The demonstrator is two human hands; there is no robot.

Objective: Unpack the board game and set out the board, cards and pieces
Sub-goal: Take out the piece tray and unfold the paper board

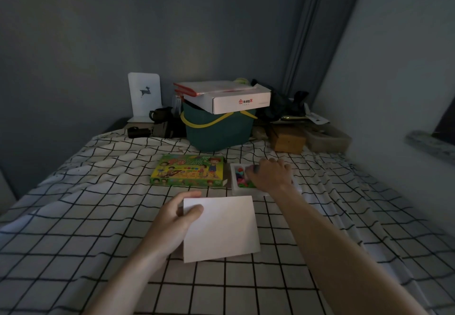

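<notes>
i'm looking down at a bed covered in a white sheet with a black grid pattern (98,216). at 12 o'clock, against the wall, stands a dark green plastic basket with a yellow handle (218,130); a white cardboard box with red print (229,97) lies across its top, so i cannot see what the basket holds. at 2 o'clock sits a dim heap with a brown box (288,140) and a clear plastic tub (328,140), their contents too dark to make out. at 11 o'clock a white upright bookend with a small deer shape (145,94) stands beside a dark mug (160,114).

nearer me, at centre, a folded white game board (221,228) lies on the sheet; my left hand (172,223) grips its left edge, thumb on top and fingers curled under. just past it lies the green illustrated game box lid (189,171), flat and face up. touching its right side is the white shallow box tray (235,186), holding small coloured playing pieces (242,175) in pink, green and blue. my right hand (269,174) covers most of the tray, its fingers curled down among the pieces; whether it pinches one i cannot tell. cards are not something i can make out.
</notes>
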